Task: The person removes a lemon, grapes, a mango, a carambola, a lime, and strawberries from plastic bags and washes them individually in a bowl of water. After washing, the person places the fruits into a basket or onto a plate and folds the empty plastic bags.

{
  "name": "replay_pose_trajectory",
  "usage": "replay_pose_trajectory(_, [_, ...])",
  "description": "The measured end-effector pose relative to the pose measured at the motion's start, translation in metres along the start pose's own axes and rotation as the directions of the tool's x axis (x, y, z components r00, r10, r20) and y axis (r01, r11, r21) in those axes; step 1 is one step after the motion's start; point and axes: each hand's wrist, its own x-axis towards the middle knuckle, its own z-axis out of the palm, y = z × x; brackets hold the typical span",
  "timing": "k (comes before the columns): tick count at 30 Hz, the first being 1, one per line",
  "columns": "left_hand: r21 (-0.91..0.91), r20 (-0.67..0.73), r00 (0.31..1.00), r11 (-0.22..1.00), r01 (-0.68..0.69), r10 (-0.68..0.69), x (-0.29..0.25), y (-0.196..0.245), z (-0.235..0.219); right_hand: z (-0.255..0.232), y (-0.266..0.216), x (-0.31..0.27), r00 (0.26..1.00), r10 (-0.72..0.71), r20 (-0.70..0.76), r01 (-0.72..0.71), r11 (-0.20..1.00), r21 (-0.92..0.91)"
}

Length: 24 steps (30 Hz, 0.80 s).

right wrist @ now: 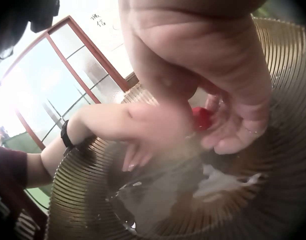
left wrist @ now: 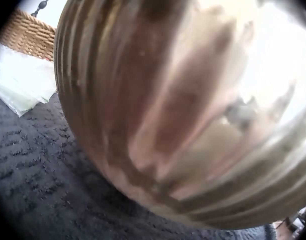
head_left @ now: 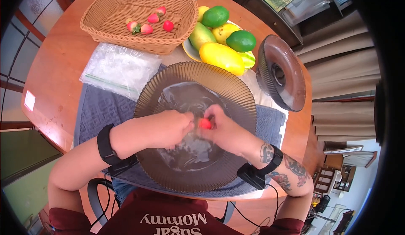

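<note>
A large ribbed amber glass bowl point(head_left: 230, 81) holds water. Over it, my right hand point(head_left: 225, 133) pinches a small red fruit point(head_left: 206, 123), which looks like a strawberry. The right wrist view shows the same red fruit point(right wrist: 202, 118) between the thumb and curled fingers of my right hand point(right wrist: 213, 75). My left hand point(head_left: 171, 127) is close beside the fruit, its fingers loosely bent and pointing down in the right wrist view, where the hand point(right wrist: 153, 127) is blurred. The ribbed glass wall point(left wrist: 183, 100) hides my left hand's fingers in the left wrist view.
A wicker basket point(head_left: 107, 34) with several red fruits stands at the back left, a plastic bag point(head_left: 120, 68) in front of it. Mangoes and yellow fruit point(head_left: 221, 58) lie on a plate behind the bowl. Another glass dish point(head_left: 291, 74) stands right. A blue towel point(head_left: 97, 117) lies underneath.
</note>
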Motion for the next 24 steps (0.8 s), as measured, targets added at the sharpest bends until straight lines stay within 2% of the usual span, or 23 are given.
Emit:
replay_pose_trajectory(1, [-0.149,0.103,0.993,0.987,0.065,-0.049,0.0,0.002,-0.001,0.003,0.0,0.001,0.997,-0.055,0.059,0.062,0.99,-0.125])
replay_pose_trajectory(2, [-0.149,0.104,0.993,0.987,0.064,-0.049,0.001,0.001,0.0,0.003,-0.002,0.0,0.997,-0.054,0.058,0.061,0.99,-0.124])
replay_pose_trajectory(4, [-0.154,0.056,0.998,0.988,-0.032,0.041,0.002,-0.004,0.001,0.001,-0.011,-0.001,0.988,0.008,0.156,-0.014,0.999,0.04])
replay_pose_trajectory(5, [-0.156,0.056,0.998,0.987,-0.031,0.04,0.002,-0.004,0.001,0.001,-0.014,-0.001,0.987,0.008,0.159,-0.014,0.999,0.04])
replay_pose_trajectory(7, [-0.051,-0.085,0.994,0.996,-0.07,0.065,0.003,-0.003,0.0,-0.001,-0.02,-0.001,0.98,0.022,0.2,-0.082,0.951,0.298])
replay_pose_trajectory(8, [-0.053,-0.084,0.994,0.996,-0.068,0.063,0.003,-0.003,-0.001,-0.002,-0.023,-0.002,0.979,0.023,0.202,-0.084,0.951,0.298])
replay_pose_trajectory(10, [-0.244,-0.171,0.979,0.958,-0.153,0.113,0.004,-0.003,-0.002,-0.005,-0.028,-0.003,0.989,0.065,0.133,-0.109,0.928,0.357])
replay_pose_trajectory(14, [-0.304,-0.224,0.964,0.93,-0.205,0.14,0.006,-0.005,-0.001,-0.009,-0.023,-0.002,0.989,0.042,0.14,-0.104,0.878,0.468])
replay_pose_trajectory(16, [-0.341,-0.266,0.954,0.912,-0.226,0.136,0.005,-0.006,0.0,-0.011,-0.02,-0.001,0.963,0.123,0.239,-0.235,0.814,0.532])
replay_pose_trajectory(17, [-0.342,-0.266,0.954,0.912,-0.225,0.136,0.005,-0.007,0.0,-0.014,-0.02,-0.001,0.963,0.123,0.24,-0.236,0.814,0.531])
replay_pose_trajectory(19, [-0.176,-0.324,0.925,0.949,-0.263,0.196,0.007,-0.01,0.0,-0.019,-0.022,0.0,0.926,0.218,0.308,-0.347,0.81,0.472])
replay_pose_trajectory(20, [-0.176,-0.323,0.926,0.949,-0.262,0.196,0.007,-0.011,0.001,-0.019,-0.022,0.001,0.926,0.218,0.308,-0.348,0.81,0.473])
replay_pose_trajectory(22, [-0.121,-0.324,0.923,0.959,-0.258,0.208,0.007,-0.012,0.002,-0.018,-0.022,0.002,0.969,0.241,0.058,-0.24,0.85,0.47])
replay_pose_trajectory(23, [-0.121,-0.322,0.924,0.959,-0.258,0.208,0.008,-0.015,0.003,-0.016,-0.022,0.003,0.968,0.242,0.057,-0.24,0.849,0.471])
replay_pose_trajectory(24, [-0.073,-0.338,0.9,0.945,-0.318,0.276,0.011,-0.019,0.005,-0.013,-0.021,0.004,0.976,0.184,0.113,-0.215,0.886,0.41])
